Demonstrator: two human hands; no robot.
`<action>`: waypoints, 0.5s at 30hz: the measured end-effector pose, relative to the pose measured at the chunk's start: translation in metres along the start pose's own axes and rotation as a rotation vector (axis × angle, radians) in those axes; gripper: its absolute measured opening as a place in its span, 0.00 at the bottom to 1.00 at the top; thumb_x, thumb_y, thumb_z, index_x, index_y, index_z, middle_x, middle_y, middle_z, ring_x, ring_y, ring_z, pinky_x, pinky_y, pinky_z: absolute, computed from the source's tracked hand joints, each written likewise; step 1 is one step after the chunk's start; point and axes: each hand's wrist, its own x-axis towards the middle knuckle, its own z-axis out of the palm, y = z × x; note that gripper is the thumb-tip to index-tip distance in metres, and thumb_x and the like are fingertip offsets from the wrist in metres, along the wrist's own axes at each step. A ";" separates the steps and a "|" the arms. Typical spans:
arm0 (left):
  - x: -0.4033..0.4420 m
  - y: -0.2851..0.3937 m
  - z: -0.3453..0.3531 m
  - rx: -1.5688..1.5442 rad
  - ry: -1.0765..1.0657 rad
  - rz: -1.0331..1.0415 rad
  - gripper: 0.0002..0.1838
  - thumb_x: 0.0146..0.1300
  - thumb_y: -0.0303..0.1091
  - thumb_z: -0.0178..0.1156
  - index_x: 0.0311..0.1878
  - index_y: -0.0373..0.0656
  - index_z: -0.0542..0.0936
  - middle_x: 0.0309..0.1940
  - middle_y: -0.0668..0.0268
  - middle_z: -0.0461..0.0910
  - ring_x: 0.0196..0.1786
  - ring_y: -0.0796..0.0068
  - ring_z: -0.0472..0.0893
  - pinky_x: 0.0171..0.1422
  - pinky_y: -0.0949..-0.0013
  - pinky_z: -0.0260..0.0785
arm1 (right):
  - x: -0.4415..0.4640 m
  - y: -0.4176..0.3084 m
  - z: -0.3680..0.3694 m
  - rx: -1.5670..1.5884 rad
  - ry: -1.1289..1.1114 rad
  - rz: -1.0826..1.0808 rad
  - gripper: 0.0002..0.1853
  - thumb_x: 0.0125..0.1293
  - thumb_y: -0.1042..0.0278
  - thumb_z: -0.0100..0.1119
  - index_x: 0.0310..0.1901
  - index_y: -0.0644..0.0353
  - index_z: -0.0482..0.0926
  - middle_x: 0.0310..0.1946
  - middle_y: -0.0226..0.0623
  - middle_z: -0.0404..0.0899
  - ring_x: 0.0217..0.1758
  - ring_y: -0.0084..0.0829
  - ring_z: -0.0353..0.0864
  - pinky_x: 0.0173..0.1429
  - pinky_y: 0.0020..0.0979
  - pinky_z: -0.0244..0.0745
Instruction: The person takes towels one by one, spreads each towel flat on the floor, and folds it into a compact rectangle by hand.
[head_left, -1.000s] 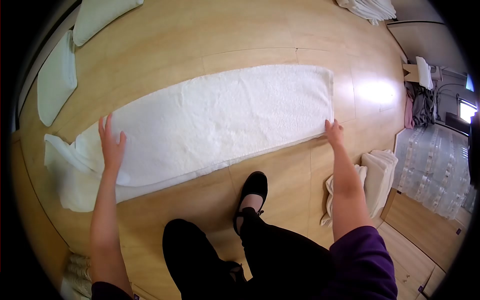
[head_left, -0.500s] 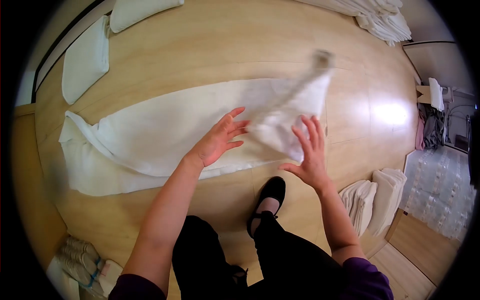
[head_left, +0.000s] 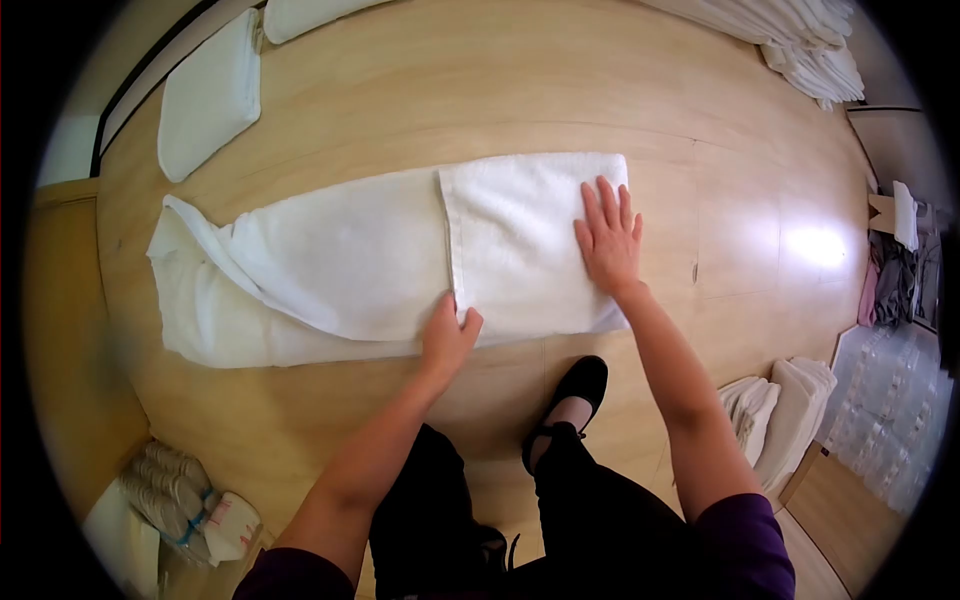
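Observation:
A long white towel (head_left: 330, 262) lies across the wooden surface, its right part folded over toward the left. The folded flap ends in a hemmed edge near the towel's middle. My left hand (head_left: 448, 335) is closed at the lower corner of that hem, thumb on top and the other fingers mostly hidden. At the right fold, my right hand (head_left: 609, 240) rests flat on the towel with fingers stretched out and slightly apart. The towel's left end is rumpled, with one edge turned back in a loose diagonal roll.
Folded white cloths (head_left: 212, 95) lie at the upper left, and a white cloth pile (head_left: 815, 55) at the upper right. More folded cloths (head_left: 790, 420) stand lower right beside plastic-wrapped packs (head_left: 880, 405). Tied bundles (head_left: 170, 490) sit lower left. My black shoe (head_left: 568, 405) is just below the towel.
The towel's right end, lifted and blurred before, now lies flat, folded leftward. My left hand has come down onto the hem corner, and my right hand has flattened onto the fold. The view shifted slightly.

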 end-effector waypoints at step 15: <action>0.043 -0.024 -0.131 -0.143 0.469 0.021 0.10 0.63 0.38 0.54 0.39 0.41 0.75 0.28 0.64 0.77 0.31 0.74 0.76 0.39 0.70 0.71 | 0.027 0.157 -0.077 0.880 -0.321 0.453 0.30 0.61 0.52 0.57 0.57 0.68 0.65 0.40 0.40 0.75 0.42 0.29 0.74 0.46 0.30 0.71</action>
